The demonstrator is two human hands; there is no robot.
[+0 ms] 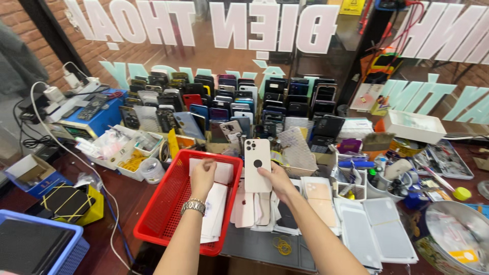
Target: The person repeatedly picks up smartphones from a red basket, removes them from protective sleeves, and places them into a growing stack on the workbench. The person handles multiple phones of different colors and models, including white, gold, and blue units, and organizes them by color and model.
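Note:
My right hand [279, 181] holds a white phone back panel [257, 164] upright above the mat; the panel has a camera cutout at its top left and a round dark hole in the middle. My left hand [202, 176], with a metal watch on its wrist, reaches into a red plastic basket [162, 210] and pinches the top edge of a white paper packet [220, 170]. More white packets lie stacked in the basket. Several pale back panels [252, 210] lie on the mat under my right hand.
Rows of phones [229, 102] stand upright at the back against a glass pane. White trays of small parts [127, 147] sit left of the basket, a blue crate [41, 244] at the near left. Flat clear packets [377, 226], tool cups [387, 178] and a round tin [453, 237] fill the right.

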